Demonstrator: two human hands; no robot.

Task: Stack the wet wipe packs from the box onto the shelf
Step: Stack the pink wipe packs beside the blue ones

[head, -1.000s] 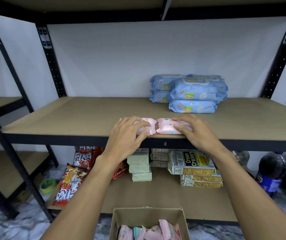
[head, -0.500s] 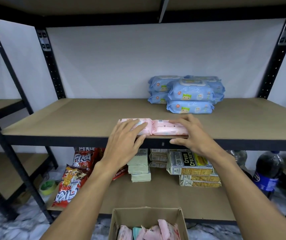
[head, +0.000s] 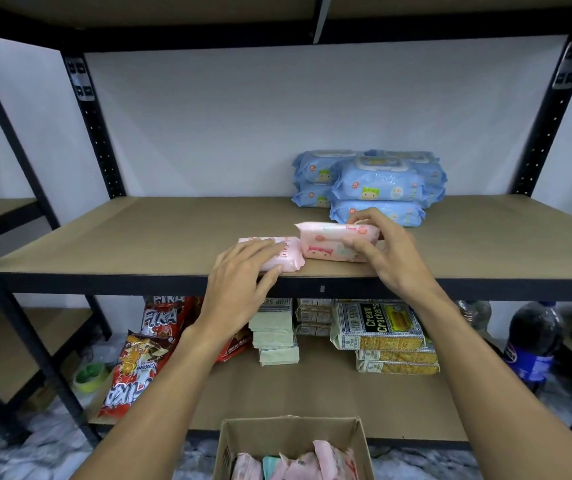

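so the left hand (head: 239, 271) lies flat, fingers loose, on a soft pink pack (head: 289, 259) at the shelf (head: 139, 237) front edge. Touching it, the second pack (head: 326, 242), glossy pink with a cartoon face, is tipped up on edge, right hand (head: 388, 258) gripping it. Puffy blue packs (head: 378, 188) stacked behind.

Counted on inspection: two pink wipe packs (head: 326, 242); blue wipe packs (head: 378, 192), at least four (the rear of the pile is hidden); one cardboard box (head: 288, 431); three stacked cream cracker packets (head: 378, 323); one dark bottle (head: 534, 334); one green tape roll (head: 90, 375).
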